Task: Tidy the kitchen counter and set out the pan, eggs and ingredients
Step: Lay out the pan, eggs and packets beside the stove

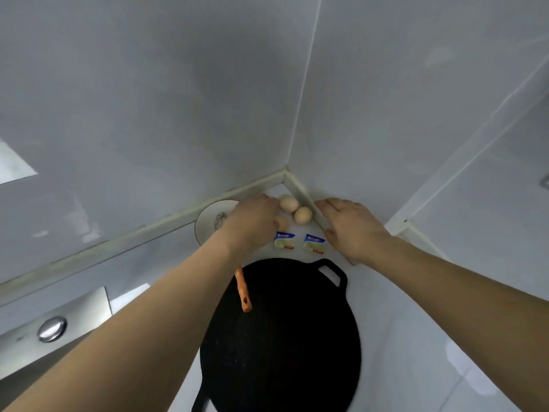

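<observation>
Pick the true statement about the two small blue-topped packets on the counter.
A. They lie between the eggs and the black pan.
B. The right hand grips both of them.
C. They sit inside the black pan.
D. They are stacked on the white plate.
A: both packets lie flat on the counter, nearer than the eggs and beyond the rim of the black pan.

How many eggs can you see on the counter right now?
3. One egg lies nearest the corner, a second egg just right of it by the wall trim, and a third egg is partly covered by the left hand. More could be hidden under that hand.
</observation>
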Tool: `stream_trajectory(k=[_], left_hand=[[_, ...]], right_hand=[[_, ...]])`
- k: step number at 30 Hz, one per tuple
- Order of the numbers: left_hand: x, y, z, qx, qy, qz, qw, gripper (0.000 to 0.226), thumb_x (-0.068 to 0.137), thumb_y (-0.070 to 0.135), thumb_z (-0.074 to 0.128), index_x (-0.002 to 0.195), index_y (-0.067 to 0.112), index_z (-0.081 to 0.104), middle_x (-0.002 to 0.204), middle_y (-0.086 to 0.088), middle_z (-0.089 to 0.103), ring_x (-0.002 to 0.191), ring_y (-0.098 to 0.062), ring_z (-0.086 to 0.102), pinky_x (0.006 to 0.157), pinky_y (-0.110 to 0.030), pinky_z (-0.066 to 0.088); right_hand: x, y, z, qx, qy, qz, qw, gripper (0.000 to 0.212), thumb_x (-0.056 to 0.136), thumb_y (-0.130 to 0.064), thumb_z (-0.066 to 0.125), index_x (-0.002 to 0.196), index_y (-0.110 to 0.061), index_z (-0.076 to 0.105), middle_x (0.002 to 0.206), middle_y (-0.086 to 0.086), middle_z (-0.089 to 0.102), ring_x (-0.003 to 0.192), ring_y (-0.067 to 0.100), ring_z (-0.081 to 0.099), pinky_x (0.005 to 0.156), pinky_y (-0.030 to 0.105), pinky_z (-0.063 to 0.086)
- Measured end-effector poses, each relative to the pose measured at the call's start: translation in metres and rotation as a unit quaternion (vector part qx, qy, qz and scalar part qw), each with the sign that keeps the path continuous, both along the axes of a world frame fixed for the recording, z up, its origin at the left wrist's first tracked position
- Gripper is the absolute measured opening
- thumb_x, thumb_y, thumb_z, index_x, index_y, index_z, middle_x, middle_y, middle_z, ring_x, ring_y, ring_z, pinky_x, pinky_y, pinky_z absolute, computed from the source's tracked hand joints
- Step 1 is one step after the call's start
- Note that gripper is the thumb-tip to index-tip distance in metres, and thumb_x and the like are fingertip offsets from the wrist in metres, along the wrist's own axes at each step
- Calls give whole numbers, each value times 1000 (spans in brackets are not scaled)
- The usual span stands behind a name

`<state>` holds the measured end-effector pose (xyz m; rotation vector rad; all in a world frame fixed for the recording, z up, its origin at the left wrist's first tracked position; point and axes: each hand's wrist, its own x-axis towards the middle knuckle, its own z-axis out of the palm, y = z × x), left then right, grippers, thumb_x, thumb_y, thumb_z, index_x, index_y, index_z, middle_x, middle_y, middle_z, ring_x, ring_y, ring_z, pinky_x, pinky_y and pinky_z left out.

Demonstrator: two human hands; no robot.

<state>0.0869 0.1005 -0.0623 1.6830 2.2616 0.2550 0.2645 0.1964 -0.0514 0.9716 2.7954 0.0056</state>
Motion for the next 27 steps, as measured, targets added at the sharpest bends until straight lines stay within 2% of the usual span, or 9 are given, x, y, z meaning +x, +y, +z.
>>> stream_trajectory(k=[6,12,17,23,25,27], left_hand=[[-1,36,-28,-51,18,-44,998,32,93,24,51,122,12,56,122,-10,52,112,-28,52,90,-35,41],[6,49,-49,-55,79,-71,993,27,93,22,51,117,13,57,121,-8,54,111,-27,52,86,-36,43],[5,55,-59,-48,90,-77,992,31,93,19,50,123,12,53,125,-9,51,117,-28,47,91,-37,43],[3,59,-66,-51,113,-87,988,33,94,18,47,126,12,50,128,-8,49,120,-27,45,92,-36,43],[3,60,-67,-47,125,-92,987,31,94,19,46,124,12,50,127,-8,50,120,-27,45,92,-37,44],[3,60,-68,-48,132,-94,986,29,94,19,46,122,13,51,126,-8,51,119,-27,46,90,-37,45]], right_hand=[[-20,36,-39,-10,-13,31,999,64,89,-24,53,147,-14,27,146,8,36,131,26,37,109,29,22],[-34,52,-65,4,-26,68,997,63,91,-25,52,148,-16,25,148,4,33,132,23,34,110,30,17],[-40,65,-79,35,-23,114,993,52,91,-28,51,140,-18,39,139,0,42,124,21,39,104,28,19],[-42,72,-91,50,-23,119,991,52,87,-23,54,138,-14,42,132,3,48,120,24,44,102,31,22],[-45,73,-95,69,-14,124,990,48,77,-20,65,124,-11,56,119,7,58,108,28,55,96,33,28],[-47,74,-99,94,5,119,988,43,56,-19,80,97,-10,68,92,6,66,82,27,63,83,31,29]])
